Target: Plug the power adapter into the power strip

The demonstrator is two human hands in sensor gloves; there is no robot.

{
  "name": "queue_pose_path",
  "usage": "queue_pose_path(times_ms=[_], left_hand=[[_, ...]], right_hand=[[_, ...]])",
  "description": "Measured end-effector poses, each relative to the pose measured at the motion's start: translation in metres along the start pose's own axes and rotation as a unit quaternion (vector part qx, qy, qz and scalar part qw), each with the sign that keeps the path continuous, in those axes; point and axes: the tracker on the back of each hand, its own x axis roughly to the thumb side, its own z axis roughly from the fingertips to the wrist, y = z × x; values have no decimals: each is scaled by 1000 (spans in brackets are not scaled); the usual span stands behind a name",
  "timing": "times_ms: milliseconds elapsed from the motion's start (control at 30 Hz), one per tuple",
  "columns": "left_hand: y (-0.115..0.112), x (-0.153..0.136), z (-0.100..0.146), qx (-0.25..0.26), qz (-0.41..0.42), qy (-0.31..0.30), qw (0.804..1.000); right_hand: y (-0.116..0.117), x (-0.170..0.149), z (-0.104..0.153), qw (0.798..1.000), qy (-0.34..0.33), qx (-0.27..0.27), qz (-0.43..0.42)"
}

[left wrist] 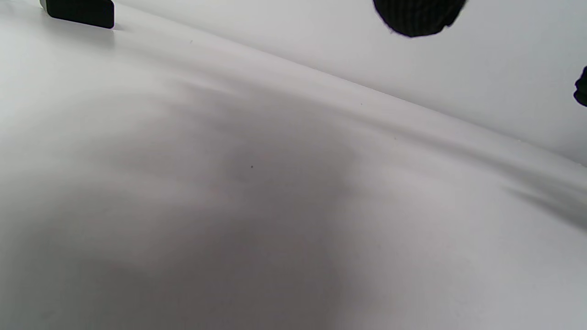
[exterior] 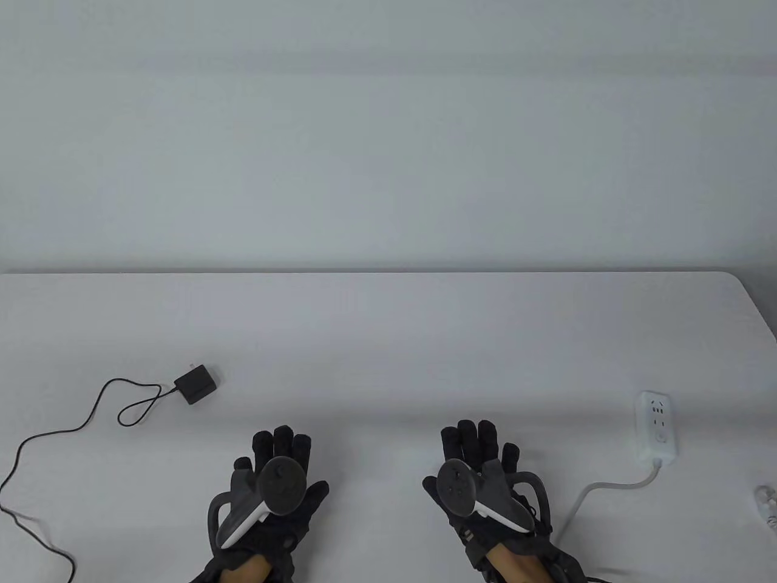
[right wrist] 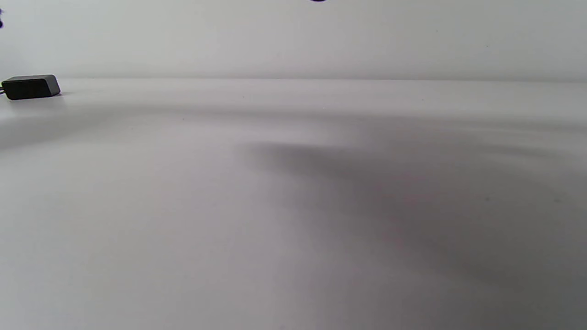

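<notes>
Hands, left hand (exterior: 276,486) and right hand (exterior: 482,480), lie spread, gripping nothing; power adapter (exterior: 195,384) far from power strip (exterior: 658,427).

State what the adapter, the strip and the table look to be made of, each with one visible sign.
Adapter: likely matte black plastic; dull, sharp-edged block.
Strip: probably white moulded plastic; smooth rounded shell.
Table: white, smooth, matte top, maybe laminate; soft shadows, no grain.

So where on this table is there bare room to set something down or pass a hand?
The widest bare stretch of table lies between the power adapter and the power strip, beyond both hands. The gap between the left hand and right hand is free too. The adapter's cord crowds the near-left.
</notes>
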Motion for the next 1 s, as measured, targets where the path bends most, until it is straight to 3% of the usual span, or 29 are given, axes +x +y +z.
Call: queue_pose_path(times_ms=[833,1000], left_hand=[[-3,1,-2,8,-2,1,1000],[-6,-7,-13,-11,-3,13,1000]], right_hand=[[1,0,1,1000,-2,8,4],[1,2,2,1000,-10,8,4]])
